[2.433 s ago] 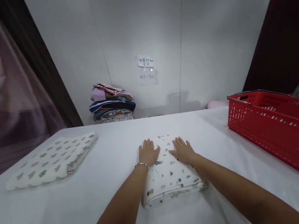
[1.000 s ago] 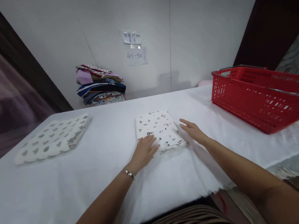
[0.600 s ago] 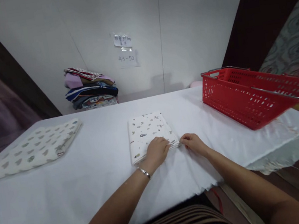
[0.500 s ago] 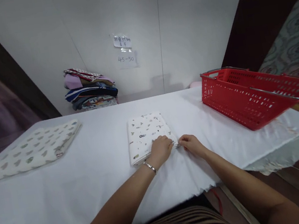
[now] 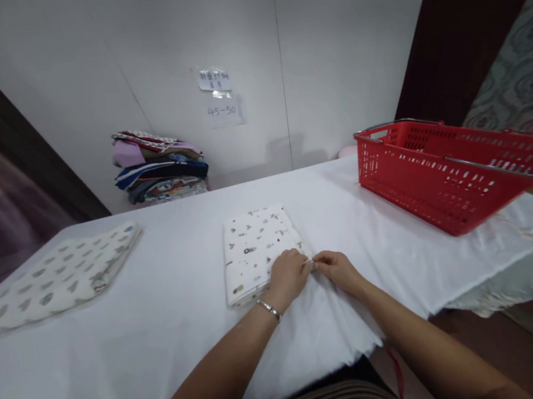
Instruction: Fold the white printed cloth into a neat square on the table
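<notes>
A white folded cloth [image 5: 252, 245] with small scattered prints lies flat in the middle of the white-covered table. My left hand [image 5: 288, 278], a silver bracelet at its wrist, rests on the cloth's near right part, fingers closed on its edge. Close beside it, my right hand [image 5: 338, 270] pinches the near right corner between thumb and fingers. The two hands' fingertips almost meet there, partly hiding that corner. A second folded cloth [image 5: 63, 272], white with grey heart-like shapes, lies off to the left, apart from both hands.
A red perforated basket [image 5: 415, 179] with metal handles stands on the right of the table [image 5: 179, 348]. Against the back wall is a stack of folded fabrics [image 5: 160, 169]. Above, handwritten paper signs [image 5: 225, 110] are stuck to the wall.
My right hand has come slightly left, closer to my left hand, at the cloth's corner. My left hand still lies on the cloth. The view has shifted a little.
</notes>
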`<action>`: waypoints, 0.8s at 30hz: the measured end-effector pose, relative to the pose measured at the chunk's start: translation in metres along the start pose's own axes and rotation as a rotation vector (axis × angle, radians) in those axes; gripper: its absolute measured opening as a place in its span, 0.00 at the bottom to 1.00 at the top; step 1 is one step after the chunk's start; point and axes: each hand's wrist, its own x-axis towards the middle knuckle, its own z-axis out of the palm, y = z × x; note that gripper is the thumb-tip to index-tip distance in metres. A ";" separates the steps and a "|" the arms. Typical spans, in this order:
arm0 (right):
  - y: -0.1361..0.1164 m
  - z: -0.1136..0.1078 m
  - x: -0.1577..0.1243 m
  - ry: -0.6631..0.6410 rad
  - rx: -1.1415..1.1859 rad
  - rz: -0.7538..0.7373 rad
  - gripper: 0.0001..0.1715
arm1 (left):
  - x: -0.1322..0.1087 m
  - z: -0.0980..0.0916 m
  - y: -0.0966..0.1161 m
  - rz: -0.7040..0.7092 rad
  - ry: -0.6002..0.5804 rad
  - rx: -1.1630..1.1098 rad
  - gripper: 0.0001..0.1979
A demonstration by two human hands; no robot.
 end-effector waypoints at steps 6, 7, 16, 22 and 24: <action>-0.002 0.000 0.000 0.064 0.004 -0.013 0.12 | 0.001 -0.001 0.000 -0.058 0.003 -0.030 0.11; -0.002 -0.001 0.001 0.084 0.000 -0.013 0.12 | 0.002 -0.001 0.000 -0.089 0.003 -0.043 0.11; 0.003 -0.004 -0.002 0.101 -0.033 -0.004 0.09 | 0.013 -0.005 -0.004 -0.325 -0.079 -0.291 0.09; 0.004 0.001 -0.006 0.051 -0.061 -0.044 0.09 | 0.015 -0.005 -0.007 -0.325 -0.090 -0.399 0.09; 0.004 0.002 -0.006 0.039 -0.089 -0.068 0.09 | 0.015 -0.006 -0.007 -0.343 -0.107 -0.434 0.09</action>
